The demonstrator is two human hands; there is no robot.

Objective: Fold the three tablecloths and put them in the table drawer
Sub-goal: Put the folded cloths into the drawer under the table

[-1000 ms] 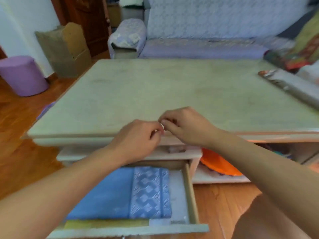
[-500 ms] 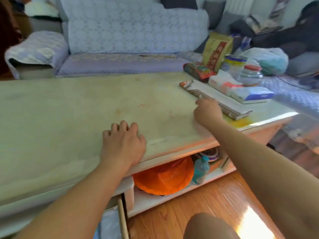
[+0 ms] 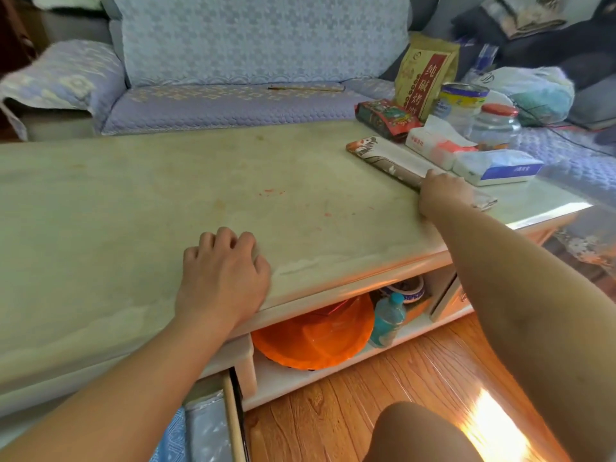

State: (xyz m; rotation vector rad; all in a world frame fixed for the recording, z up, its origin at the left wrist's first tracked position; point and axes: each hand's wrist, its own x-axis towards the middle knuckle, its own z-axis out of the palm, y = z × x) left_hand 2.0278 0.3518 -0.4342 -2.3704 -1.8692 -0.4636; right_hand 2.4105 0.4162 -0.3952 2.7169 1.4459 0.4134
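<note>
- Right hand (image 3: 445, 195) has moved on from the bare tabletop beside the folded cloth (image 3: 413, 170) half a second ago; it now lies on the cloth's near end, fingers curled over its edge. Whether it grips or only presses, cannot tell.
- Left hand (image 3: 224, 278) is where it was: knuckles up on the table (image 3: 133, 208) near the front edge, fingers loosely curled, holding nothing. Hands well apart.
- Cloth: a long flat packet on the table's right part, long axis running from near-right to far-left, away from the person. It lies to the right of both hands' midline; the right hand is on it, the left far off.
- Drawer (image 3: 233, 425) stands open at bottom left, below the left forearm. Blue patterned cloth (image 3: 171, 441) and a pale one (image 3: 208, 428) already lie in it.
- Judgement: this packet looks like the last of three; the carry runs right to left, down past the table edge into the drawer.
- Just beyond the cloth, touching or nearly so: two tissue packs (image 3: 496, 166). Behind them a jar (image 3: 495, 123), a tin (image 3: 461, 101), a red packet (image 3: 386, 118), a tall bag (image 3: 426, 75).
- Judgement: dragging the cloth away from these risks little; lifting its far end could nudge the tissues.
- Under the table: orange basin (image 3: 316, 335), bottle (image 3: 386, 320). Sofa (image 3: 233, 61) behind.
</note>
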